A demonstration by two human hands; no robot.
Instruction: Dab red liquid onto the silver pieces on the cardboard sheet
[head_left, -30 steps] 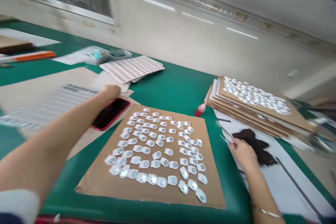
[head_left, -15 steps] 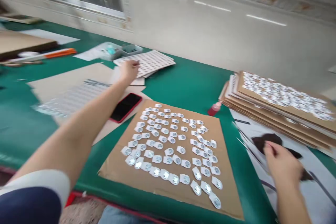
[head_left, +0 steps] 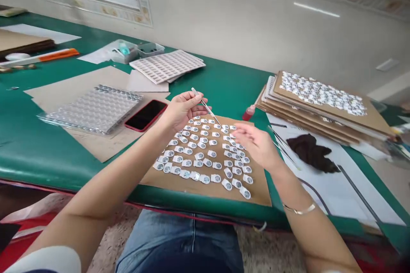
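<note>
My left hand (head_left: pixel 184 111) grips a slim silver tool (head_left: pixel 209 111) with a narrow tip, held slanted over a cardboard sheet (head_left: pixel 205 190). I cannot make out its exact kind. Its tip points down toward the small white tabs with shiny round centres (head_left: pixel 195 175) laid in rows on the sheet. My right hand (head_left: pixel 256 145) hovers over the sheet's right side, close to the tool's tip. The right fingers are stretched out, and I see nothing held in them. Both hands partly cover the tabs.
A red-edged phone (head_left: pixel 145 116), a clear blister sheet (head_left: pixel 92 108) and white gridded trays (head_left: pixel 166 66) are to the left. A small red bottle (head_left: pixel 248 113), stacked cardboard (head_left: pixel 307 121) and dark cloth (head_left: pixel 309 152) are to the right. Tweezers (head_left: pixel 285 149) lie beside the cloth.
My left hand has come from the white trays to above the cardboard sheet, the slim tool now visible in it. My right hand has moved left from the dark cloth to the tabs.
</note>
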